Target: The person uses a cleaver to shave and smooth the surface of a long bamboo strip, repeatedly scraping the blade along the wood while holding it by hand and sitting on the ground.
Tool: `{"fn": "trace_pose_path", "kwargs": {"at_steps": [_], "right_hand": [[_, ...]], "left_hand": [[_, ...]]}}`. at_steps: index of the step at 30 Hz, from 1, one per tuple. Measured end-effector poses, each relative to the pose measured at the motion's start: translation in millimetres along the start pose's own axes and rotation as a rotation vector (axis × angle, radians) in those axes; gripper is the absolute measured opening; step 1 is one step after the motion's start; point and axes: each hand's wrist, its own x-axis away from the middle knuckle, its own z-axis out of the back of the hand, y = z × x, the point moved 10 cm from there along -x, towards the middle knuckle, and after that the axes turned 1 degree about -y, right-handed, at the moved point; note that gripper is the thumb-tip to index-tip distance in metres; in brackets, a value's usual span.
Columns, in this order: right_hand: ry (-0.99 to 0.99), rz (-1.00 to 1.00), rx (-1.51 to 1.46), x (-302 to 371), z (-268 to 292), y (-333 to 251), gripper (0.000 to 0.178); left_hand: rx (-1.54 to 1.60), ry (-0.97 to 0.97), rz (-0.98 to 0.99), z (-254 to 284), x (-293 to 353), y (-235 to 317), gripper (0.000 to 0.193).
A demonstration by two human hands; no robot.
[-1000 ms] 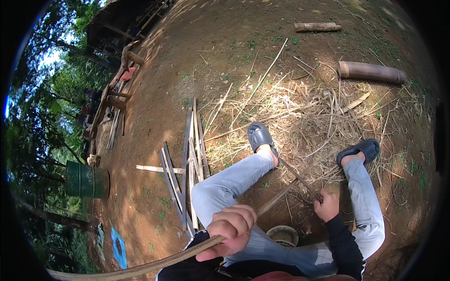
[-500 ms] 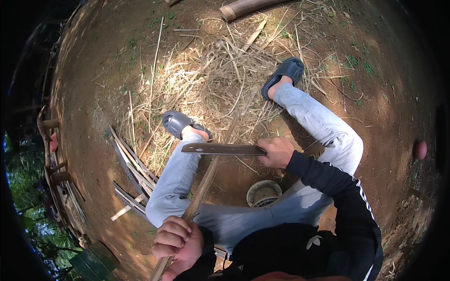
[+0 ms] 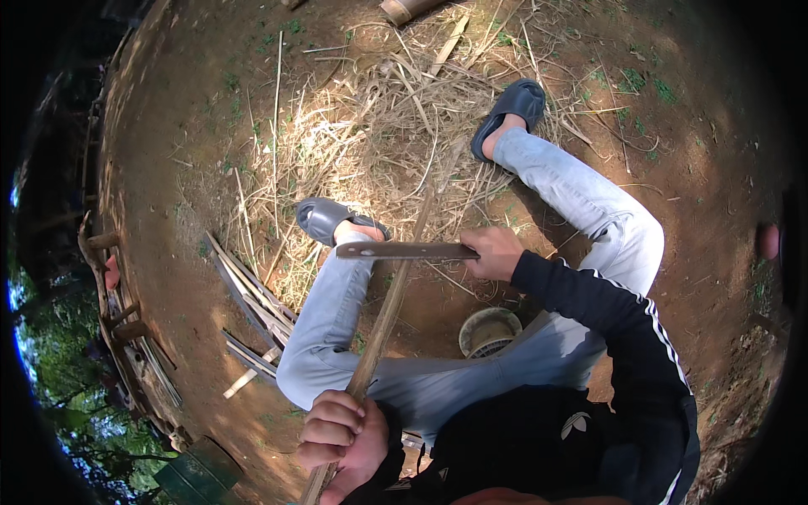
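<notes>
We see the left hand (image 3: 347,433), fingers clamped around a long wooden strip (image 3: 380,332) slanting away toward shavings (image 3: 379,126) on the dirt ground (image 3: 210,160). Right hand (image 3: 495,253): fingers clamped on a dark blade (image 3: 438,251) crossing over the strip; we can't tell whether they touch.
</notes>
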Motion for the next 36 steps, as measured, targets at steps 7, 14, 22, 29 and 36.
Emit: {"fn": "trace_pose_path", "kwargs": {"at_steps": [7,14,22,29,36], "right_hand": [[0.113,0.137,-0.033,13,18,-18,0.026],[0.061,-0.001,-0.011,-4,2,5,0.027],[0.042,-0.185,0.098,-14,-6,42,0.029],[0.075,0.039,0.075,-6,-2,-9,0.026],[0.017,-0.326,0.133,-23,-7,66,0.024]], "left_hand": [[0.008,0.008,0.021,9,0,-10,0.064],[-0.008,0.004,0.050,9,-4,-7,0.065],[0.056,-0.026,0.067,13,-4,-8,0.063],[0.035,0.037,0.050,31,-4,-5,0.064],[0.003,0.088,0.016,35,-8,0,0.064]]}}
